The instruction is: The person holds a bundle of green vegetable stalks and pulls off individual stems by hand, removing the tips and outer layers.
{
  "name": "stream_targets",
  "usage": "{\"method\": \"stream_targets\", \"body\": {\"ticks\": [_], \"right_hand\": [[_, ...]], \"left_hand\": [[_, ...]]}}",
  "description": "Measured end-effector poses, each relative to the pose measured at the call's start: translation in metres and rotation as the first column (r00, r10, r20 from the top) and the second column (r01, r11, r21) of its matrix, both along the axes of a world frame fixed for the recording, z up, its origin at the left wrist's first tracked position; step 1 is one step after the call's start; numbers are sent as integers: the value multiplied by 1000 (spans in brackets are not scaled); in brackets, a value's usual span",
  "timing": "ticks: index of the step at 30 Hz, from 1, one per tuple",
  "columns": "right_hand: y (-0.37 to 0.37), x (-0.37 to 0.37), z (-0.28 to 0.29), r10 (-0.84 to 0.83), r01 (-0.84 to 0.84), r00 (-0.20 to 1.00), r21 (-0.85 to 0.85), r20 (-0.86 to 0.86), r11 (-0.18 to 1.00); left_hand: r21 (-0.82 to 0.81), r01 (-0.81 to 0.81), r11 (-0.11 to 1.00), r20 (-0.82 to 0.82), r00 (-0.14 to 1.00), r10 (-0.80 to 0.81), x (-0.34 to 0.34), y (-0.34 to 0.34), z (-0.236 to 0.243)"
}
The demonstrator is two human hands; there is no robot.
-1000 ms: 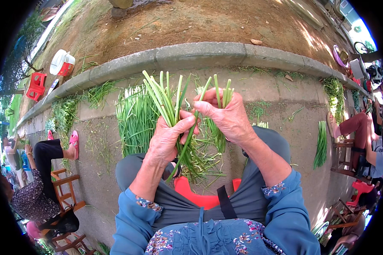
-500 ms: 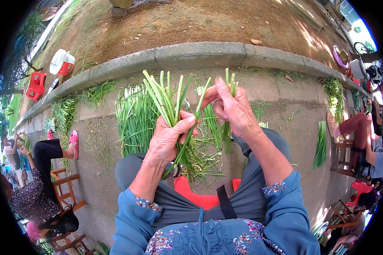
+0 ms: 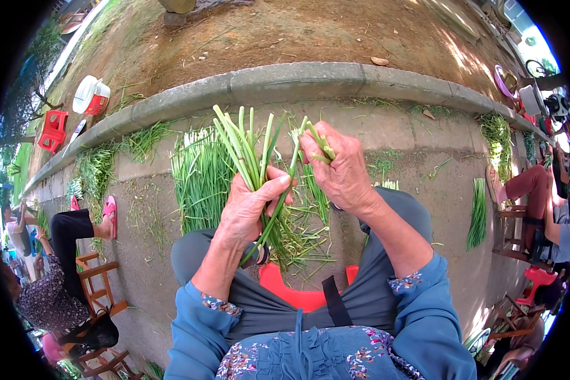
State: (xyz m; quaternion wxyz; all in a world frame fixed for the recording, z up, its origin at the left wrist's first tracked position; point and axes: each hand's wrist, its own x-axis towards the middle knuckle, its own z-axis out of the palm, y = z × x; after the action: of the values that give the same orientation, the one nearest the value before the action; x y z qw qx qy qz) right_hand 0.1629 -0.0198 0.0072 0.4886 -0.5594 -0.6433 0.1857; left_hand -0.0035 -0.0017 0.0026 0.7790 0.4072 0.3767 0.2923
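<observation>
Dead center, the person's left hand [image 3: 250, 209] has its grip wrapped tight around a fanned bunch of long green chive-like stalks [image 3: 244, 142], tips pointing up toward 12 o'clock. The right hand [image 3: 342, 171], just at 3 o'clock of it, pinches a single thin green stalk [image 3: 320, 144] between the fingertips, the hands almost touching. A loose pile of trimmed green stalks [image 3: 199, 174] lies on the grey concrete pavement [image 3: 418, 152] at 10 o'clock, and a red plastic stool [image 3: 294, 294] peeks out at 6 o'clock.

Head camera looks steeply down, close over the lap
</observation>
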Motion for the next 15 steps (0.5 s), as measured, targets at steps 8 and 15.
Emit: {"method": "stream_targets", "body": {"ticks": [8,15], "right_hand": [[-2,7,17,-128,-2,865,-260,-485,966],[0,2,15,-62,-124,806,-269,-589,955]], "left_hand": [[-63,-4,998,44,999,7,0,0,0],[-90,-34,995,59,997,39,0,-1,2]]}}
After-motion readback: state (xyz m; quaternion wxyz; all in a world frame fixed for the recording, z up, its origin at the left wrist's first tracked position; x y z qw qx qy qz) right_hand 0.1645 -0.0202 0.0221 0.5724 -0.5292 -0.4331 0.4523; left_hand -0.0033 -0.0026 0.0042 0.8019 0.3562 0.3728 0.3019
